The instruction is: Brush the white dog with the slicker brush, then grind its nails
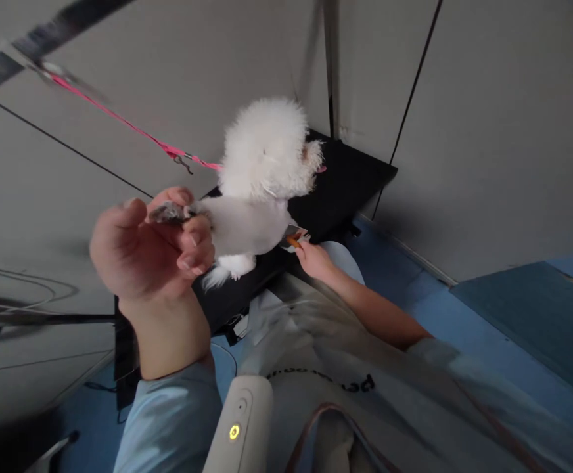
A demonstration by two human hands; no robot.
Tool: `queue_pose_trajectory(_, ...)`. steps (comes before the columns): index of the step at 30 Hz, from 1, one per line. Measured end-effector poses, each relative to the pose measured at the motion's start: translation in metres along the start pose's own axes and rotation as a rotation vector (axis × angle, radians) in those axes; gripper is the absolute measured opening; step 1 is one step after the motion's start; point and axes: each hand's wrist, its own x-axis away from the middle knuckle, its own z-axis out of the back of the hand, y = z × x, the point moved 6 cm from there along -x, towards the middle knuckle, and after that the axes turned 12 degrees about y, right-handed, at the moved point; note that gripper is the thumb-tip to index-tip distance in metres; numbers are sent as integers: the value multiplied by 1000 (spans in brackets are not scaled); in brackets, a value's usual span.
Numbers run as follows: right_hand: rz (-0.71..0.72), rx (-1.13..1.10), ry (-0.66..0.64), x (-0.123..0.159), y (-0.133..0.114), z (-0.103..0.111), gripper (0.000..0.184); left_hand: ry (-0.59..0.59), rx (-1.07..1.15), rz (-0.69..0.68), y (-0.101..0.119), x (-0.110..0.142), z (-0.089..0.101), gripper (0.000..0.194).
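Note:
A white fluffy dog [267, 144] with a big round head of fur and a close-cut body is on a black table [350, 177], its head towards the right. My left hand [153, 246], raised palm up close to the camera at the dog's rear, has its fingers curled around a small dark-grey thing [168, 211] that I cannot make out. Low by the dog's chest, my right hand [313, 259] is closed on an orange-handled brush [293, 241] with a flat head. Its bristles do not show.
A pink leash [119, 118] runs from a metal bar [60, 29] at upper left to the dog's neck. Grey wall panels [488, 131] stand behind the table. A white device [240, 427] with a yellow light hangs before my apron [316, 341]. The floor [389, 276] is blue.

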Motion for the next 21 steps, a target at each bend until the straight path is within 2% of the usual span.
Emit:
queue_pose_trajectory(5, -136, 35, -69, 4, 15, -2, 36, 31, -18, 1, -2, -1, 3, 23)
queue_pose_trajectory(10, -6, 10, -25, -7, -1, 7, 34, 45, -27, -43, 0, 0, 6, 24)
queue_pose_trajectory(16, -51, 22, -131, -3, 3, 5, 34, 16, 8, -8, -1, -1, 11, 25)
queue_pose_trajectory(21, 94, -23, -89, -20, -5, 18, 27, 32, 7, -69, 1, 3, 18, 25)
